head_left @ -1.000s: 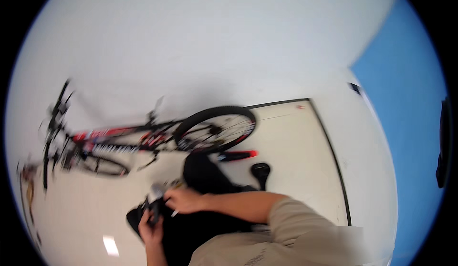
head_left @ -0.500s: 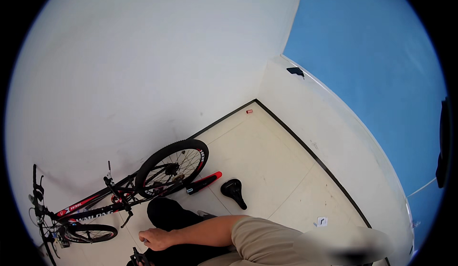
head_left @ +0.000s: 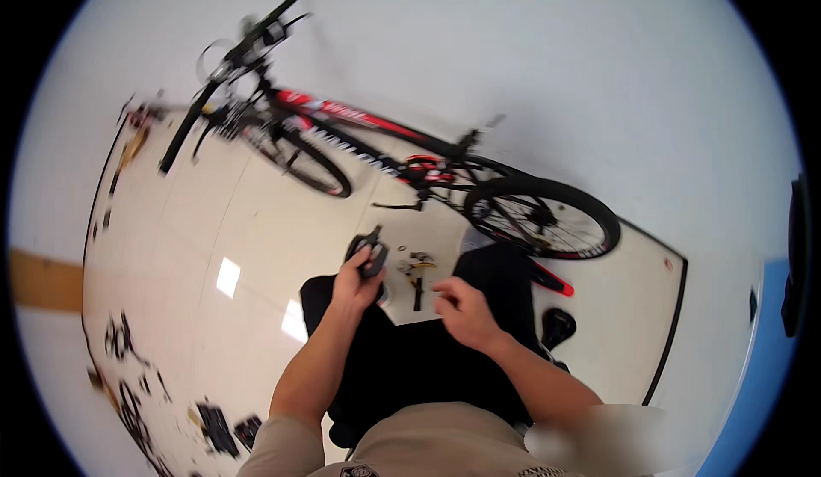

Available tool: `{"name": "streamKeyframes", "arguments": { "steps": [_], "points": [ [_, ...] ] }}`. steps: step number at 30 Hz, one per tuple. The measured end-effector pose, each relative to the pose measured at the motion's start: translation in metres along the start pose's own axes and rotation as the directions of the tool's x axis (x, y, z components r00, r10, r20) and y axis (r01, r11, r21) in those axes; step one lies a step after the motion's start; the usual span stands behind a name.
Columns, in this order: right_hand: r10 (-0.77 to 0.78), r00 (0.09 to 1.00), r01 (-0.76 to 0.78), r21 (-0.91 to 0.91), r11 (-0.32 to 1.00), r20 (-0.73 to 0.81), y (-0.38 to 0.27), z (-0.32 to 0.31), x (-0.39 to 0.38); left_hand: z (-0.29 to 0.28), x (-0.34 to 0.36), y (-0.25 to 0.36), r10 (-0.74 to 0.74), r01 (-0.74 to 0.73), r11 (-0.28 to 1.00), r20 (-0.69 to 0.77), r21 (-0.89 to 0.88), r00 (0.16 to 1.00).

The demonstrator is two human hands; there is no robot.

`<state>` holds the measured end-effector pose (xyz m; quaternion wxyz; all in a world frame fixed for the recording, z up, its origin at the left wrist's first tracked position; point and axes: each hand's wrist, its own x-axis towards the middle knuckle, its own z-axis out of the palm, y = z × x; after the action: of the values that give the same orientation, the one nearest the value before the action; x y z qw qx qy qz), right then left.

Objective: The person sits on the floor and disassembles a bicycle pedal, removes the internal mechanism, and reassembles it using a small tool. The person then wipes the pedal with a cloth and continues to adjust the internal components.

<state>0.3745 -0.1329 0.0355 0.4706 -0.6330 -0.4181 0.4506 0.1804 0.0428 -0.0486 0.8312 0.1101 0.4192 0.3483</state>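
Observation:
In my left hand (head_left: 352, 284), in front of my left knee, is a black bicycle pedal (head_left: 374, 260), its spindle pointing up and away. My right hand (head_left: 464, 310) is apart from it, near my right thigh. Its fingers are curled together, and whatever they may hold is too blurred to make out. On the floor between my knees lie small metal and yellowish parts (head_left: 419, 260) and a short black rod-like piece (head_left: 418, 294). Beyond them stands a black and red bicycle (head_left: 342, 135) with a bare crank arm (head_left: 399, 207) toward me.
A white wall (head_left: 513, 58) is behind the bicycle. To my right lie a black saddle (head_left: 558, 326) and a red and black mudguard (head_left: 556, 282). Far left, dark bicycle parts (head_left: 120, 340) and a black case (head_left: 217, 430) lie on the tiled floor (head_left: 231, 229).
The view has swung left, so the bicycle now spans the upper middle. Both hands are now seen in front of me; before, one forearm and part of the pedal showed.

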Motion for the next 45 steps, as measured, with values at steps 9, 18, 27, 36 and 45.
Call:
{"name": "streamKeyframes", "arguments": {
  "steps": [9, 18, 27, 36, 45],
  "points": [
    [0.502, 0.859, -0.496, 0.401, 0.77, 0.098, -0.014, 0.015, 0.046, -0.004, 0.086, 0.043, 0.023, -0.089, 0.977, -0.322, -0.192, 0.946],
    [0.815, 0.542, -0.57, 0.803, 0.177, 0.205, 0.115, 0.072, 0.226, 0.02, 0.129, 0.052, 0.107, -0.192, 0.967, -0.418, -0.167, 0.902],
    [0.647, 0.72, -0.288, 0.956, -0.051, 0.251, 0.171, 0.105, 0.293, 0.032, 0.133, 0.068, 0.102, -0.219, 0.951, -0.451, -0.217, 0.887],
    [0.644, 0.686, -0.204, 0.939, -0.276, 0.338, 0.133, 0.063, 0.288, 0.032, 0.134, 0.072, 0.214, -0.329, 0.934, -0.518, -0.142, 0.829],
    [0.669, 0.703, -0.455, 0.876, 0.16, 0.243, 0.071, 0.01, 0.248, 0.041, 0.137, 0.045, 0.153, -0.181, 0.983, -0.428, -0.027, 0.891]
  ]
}}
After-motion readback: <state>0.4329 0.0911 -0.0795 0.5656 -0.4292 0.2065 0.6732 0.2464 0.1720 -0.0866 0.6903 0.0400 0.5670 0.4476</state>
